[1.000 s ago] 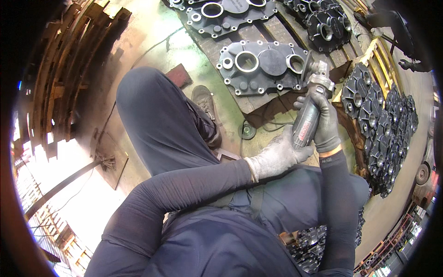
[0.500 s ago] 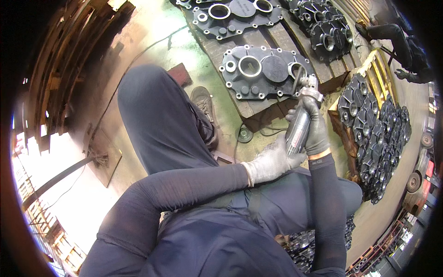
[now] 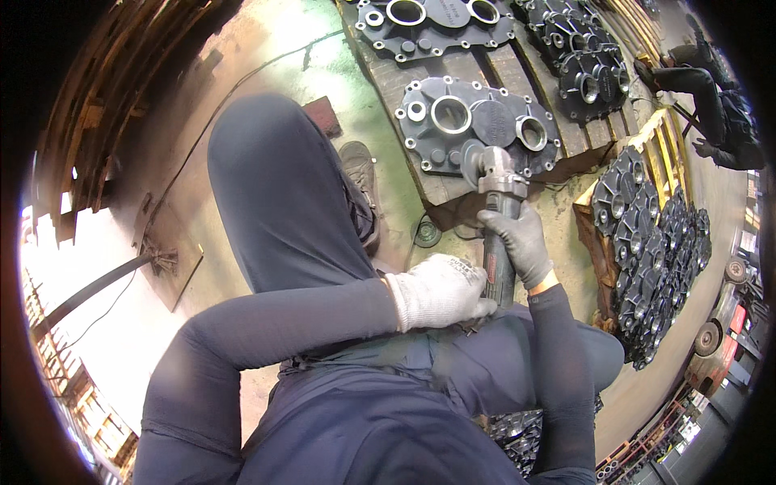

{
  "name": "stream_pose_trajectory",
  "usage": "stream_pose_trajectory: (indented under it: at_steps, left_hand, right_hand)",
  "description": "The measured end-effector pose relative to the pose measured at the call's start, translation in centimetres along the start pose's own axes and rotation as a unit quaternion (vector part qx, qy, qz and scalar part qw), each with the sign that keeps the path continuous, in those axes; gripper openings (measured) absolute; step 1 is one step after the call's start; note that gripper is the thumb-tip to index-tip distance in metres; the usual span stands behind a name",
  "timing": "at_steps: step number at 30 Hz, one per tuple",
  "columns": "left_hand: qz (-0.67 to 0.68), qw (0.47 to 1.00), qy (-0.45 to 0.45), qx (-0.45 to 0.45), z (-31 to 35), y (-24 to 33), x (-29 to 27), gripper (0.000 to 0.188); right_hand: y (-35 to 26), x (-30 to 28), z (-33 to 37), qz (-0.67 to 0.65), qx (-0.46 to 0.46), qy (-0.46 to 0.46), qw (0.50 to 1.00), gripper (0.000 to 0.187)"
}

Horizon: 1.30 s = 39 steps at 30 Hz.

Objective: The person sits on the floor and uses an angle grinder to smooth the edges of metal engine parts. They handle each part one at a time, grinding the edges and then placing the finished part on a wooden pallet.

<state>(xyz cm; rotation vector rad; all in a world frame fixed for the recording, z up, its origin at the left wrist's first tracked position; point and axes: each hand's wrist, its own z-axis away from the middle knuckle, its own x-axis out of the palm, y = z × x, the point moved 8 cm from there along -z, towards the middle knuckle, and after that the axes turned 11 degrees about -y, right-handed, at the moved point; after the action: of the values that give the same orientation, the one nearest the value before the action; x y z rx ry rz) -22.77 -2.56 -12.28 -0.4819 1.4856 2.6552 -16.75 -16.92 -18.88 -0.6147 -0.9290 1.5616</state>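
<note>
An angle grinder (image 3: pixel 499 271) is held in both my gloved hands, its head pointing away from me. My right hand (image 3: pixel 521 242), in a grey glove, wraps round the front of its body. Lower down, my left hand (image 3: pixel 444 293), in a whitish glove, is closed at the tool's rear end, its fingers partly hidden. The grinder's disc (image 3: pixel 470 164) overlaps the near edge of a black metal cover casting (image 3: pixel 491 121) with round bored openings; whether it touches, I cannot tell. This casting lies flat on a wooden pallet (image 3: pixel 449 190).
More castings lie farther along the pallet, including a black cover (image 3: pixel 440 36) and a stacked group (image 3: pixel 594 85). At right, a pile of castings (image 3: pixel 638 259) stands by a yellowish wooden frame (image 3: pixel 659 153). A cable (image 3: pixel 250 73) crosses the floor. Another person (image 3: pixel 711 105) is at far right.
The grinder has shifted left and toward me, from the casting's right end to its near edge. My left hand has moved left and rolled, showing its back.
</note>
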Motion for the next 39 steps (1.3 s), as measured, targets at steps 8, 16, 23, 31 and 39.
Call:
stream_pose_trajectory:
  at_steps: [8, 16, 23, 31, 39]
  left_hand:
    - [-0.126, 0.971, 0.078, 0.187, 2.6, 3.8, -4.5, 0.035]
    - [0.014, 0.992, 0.125, -0.027, -0.3, -4.1, -6.4, 0.075]
    - [0.272, 0.952, 0.113, -0.087, -3.4, -4.2, -4.0, 0.080]
    - [0.213, 0.969, 0.102, -0.069, -5.5, -4.1, -1.6, 0.081]
    - [0.101, 0.991, 0.090, -0.011, -4.3, -3.7, -2.7, 0.089]
  right_hand:
    - [-2.2, 2.0, -1.8, 0.267, -0.080, 0.092, 0.956, 0.053]
    - [-1.0, 1.9, -0.5, -0.058, -0.007, 0.102, 0.993, 0.045]
    - [-2.6, -0.7, -0.6, -0.089, -0.089, 0.139, 0.982, 0.041]
    - [0.0, -2.0, 1.0, -0.247, 0.002, 0.195, 0.949, 0.054]
    - [-3.0, 0.2, 1.4, -0.048, -0.038, 0.124, 0.990, 0.046]
